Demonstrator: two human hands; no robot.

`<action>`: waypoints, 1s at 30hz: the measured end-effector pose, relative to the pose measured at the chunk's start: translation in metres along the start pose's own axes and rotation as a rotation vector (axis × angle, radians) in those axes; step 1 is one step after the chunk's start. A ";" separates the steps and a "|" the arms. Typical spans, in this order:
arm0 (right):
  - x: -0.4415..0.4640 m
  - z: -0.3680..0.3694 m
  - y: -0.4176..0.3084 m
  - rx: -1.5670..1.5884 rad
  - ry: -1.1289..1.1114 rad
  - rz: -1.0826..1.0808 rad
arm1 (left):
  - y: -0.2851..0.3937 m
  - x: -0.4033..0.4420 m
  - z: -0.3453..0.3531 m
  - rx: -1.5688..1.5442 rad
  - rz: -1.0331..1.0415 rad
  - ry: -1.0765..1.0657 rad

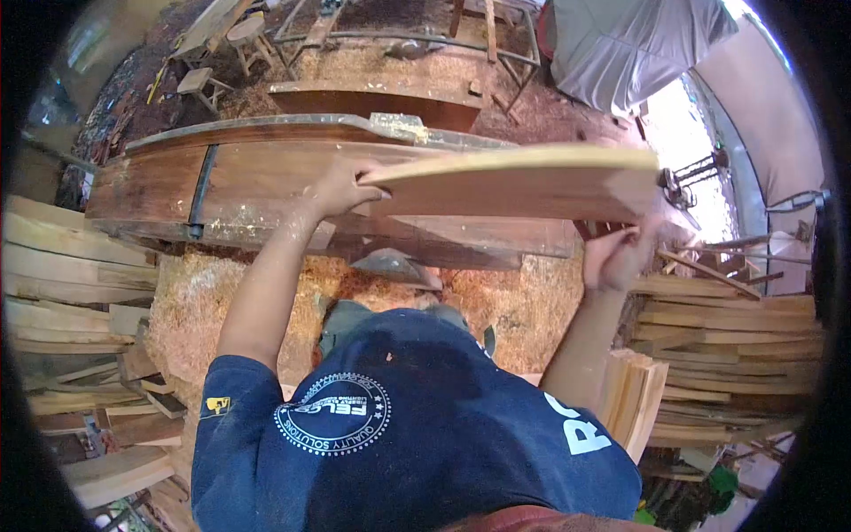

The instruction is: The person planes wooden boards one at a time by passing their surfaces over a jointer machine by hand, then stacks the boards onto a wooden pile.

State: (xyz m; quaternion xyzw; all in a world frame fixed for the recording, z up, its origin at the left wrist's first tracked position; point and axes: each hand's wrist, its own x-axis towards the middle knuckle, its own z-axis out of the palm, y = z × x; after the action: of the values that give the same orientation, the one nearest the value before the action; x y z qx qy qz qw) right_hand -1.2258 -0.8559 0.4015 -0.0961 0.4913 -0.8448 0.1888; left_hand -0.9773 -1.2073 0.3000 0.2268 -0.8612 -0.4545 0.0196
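A wide wooden board with a pale, gently curved upper edge is held tilted above a long wooden workbench. My left hand is closed on the board's left end, thumb and fingers pinching its edge. At the lower right corner of the board is my right hand, fingers curled against that end and partly smeared by motion. Beneath the board, the right part of the bench top is partly hidden. A dark metal bar crosses the bench to the left.
Stacked planks lie on the left and right. Wood shavings cover the floor. Beyond the bench are a long wooden piece, stools and a grey-covered object. Upright boards stand near my right arm.
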 end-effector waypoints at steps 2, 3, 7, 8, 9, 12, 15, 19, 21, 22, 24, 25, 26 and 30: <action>0.002 -0.037 -0.011 0.070 0.157 0.136 | 0.008 -0.007 0.017 0.200 0.044 -0.106; 0.006 -0.061 -0.009 0.072 0.284 0.210 | 0.026 -0.013 0.026 0.316 0.070 -0.196; 0.021 -0.282 0.044 -0.049 -0.038 0.465 | 0.008 -0.040 0.108 0.342 0.124 -0.328; 0.020 -0.337 0.044 -0.080 -0.127 0.711 | 0.007 -0.048 0.125 0.469 0.181 -0.365; -0.005 -0.320 0.054 -0.329 -0.014 0.626 | -0.001 -0.057 0.141 0.563 0.237 -0.293; -0.051 -0.353 0.084 -0.851 -0.076 0.835 | -0.034 -0.083 0.170 0.617 0.303 -0.201; -0.057 -0.292 0.123 -1.516 -0.167 0.979 | -0.094 -0.097 0.184 0.617 0.320 -0.084; -0.027 -0.277 0.231 -1.354 -0.072 0.536 | -0.150 -0.074 0.144 0.796 0.100 -0.200; -0.001 -0.234 0.268 -1.411 -0.107 0.387 | -0.155 -0.052 0.105 0.817 -0.101 -0.263; 0.013 -0.193 0.278 -1.459 -0.136 0.330 | -0.153 -0.039 0.086 0.782 -0.231 -0.283; 0.042 -0.123 0.288 -1.640 -0.263 0.223 | -0.163 -0.020 0.061 0.706 -0.368 -0.214; 0.058 -0.110 0.301 -1.777 -0.321 0.223 | -0.173 -0.013 0.054 0.674 -0.398 -0.162; 0.068 -0.102 0.310 -1.915 -0.378 0.223 | -0.184 -0.008 0.050 0.643 -0.427 -0.111; 0.090 -0.080 0.336 -1.980 -0.293 0.289 | -0.224 0.011 0.039 0.491 -0.437 0.010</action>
State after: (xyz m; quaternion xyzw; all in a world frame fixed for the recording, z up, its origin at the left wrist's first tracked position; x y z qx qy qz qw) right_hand -1.2598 -0.9796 0.0682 -0.2518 0.9503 -0.0063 0.1831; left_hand -0.9133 -1.2895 0.0979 0.4066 -0.8758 -0.2255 -0.1294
